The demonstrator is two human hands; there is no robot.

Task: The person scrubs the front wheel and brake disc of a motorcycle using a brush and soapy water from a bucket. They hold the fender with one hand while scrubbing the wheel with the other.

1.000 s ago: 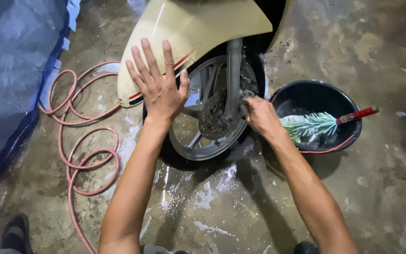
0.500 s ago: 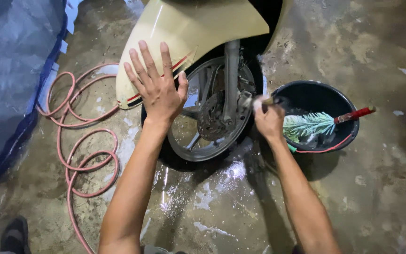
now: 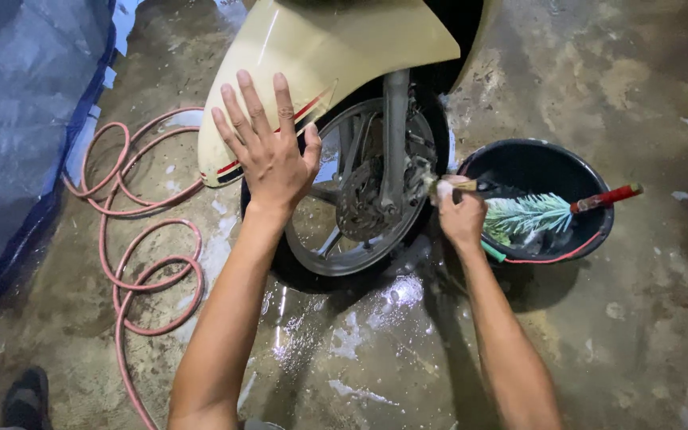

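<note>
A scooter's front wheel stands under a cream mudguard on a wet concrete floor. My left hand is spread flat with fingers apart against the mudguard's lower edge and the tyre. My right hand is closed around a small wooden-handled brush whose bristles touch the wheel's right side by the fork leg. Just right of that hand sits a black bucket holding a pale bristly brush with a red handle.
A pink hose lies coiled on the floor to the left. A blue tarp hangs along the left edge. A dark shoe shows at the bottom left. Soapy puddles spread below the wheel.
My right hand has drawn back from the wheel hub toward the bucket's rim and now grips the small brush. My left hand has stayed spread on the mudguard.
</note>
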